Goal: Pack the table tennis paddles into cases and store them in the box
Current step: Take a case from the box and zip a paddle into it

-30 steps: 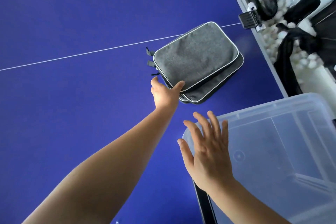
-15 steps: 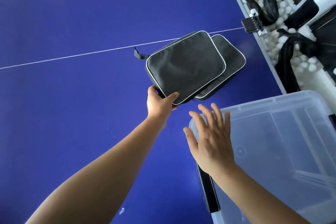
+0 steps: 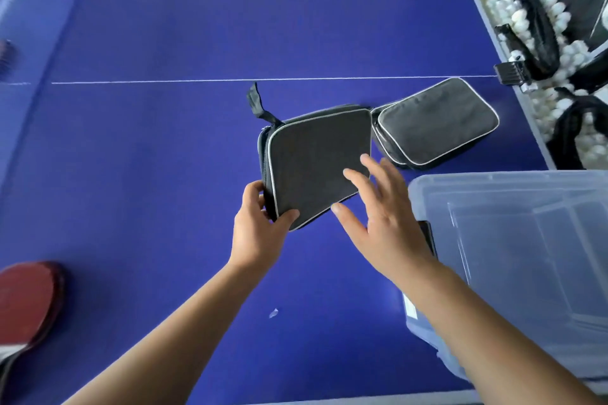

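1. The red-faced table tennis paddle [image 3: 28, 302] is cut off by the left edge.
2. The clear plastic storage box [image 3: 513, 260] runs off the right edge.
3. A blurred dark shape [image 3: 6, 54] at far left, possibly another paddle, cannot be identified.

Paddle cases, dark grey with pale piping: two, one at frame centre [image 3: 316, 164], one right of centre [image 3: 437, 122]. Paddle, red-faced: one, lower left edge [image 3: 28, 302]. Clear plastic box: one, lower right [image 3: 513, 260]. White balls: many, uncounted, upper right [image 3: 519, 15].
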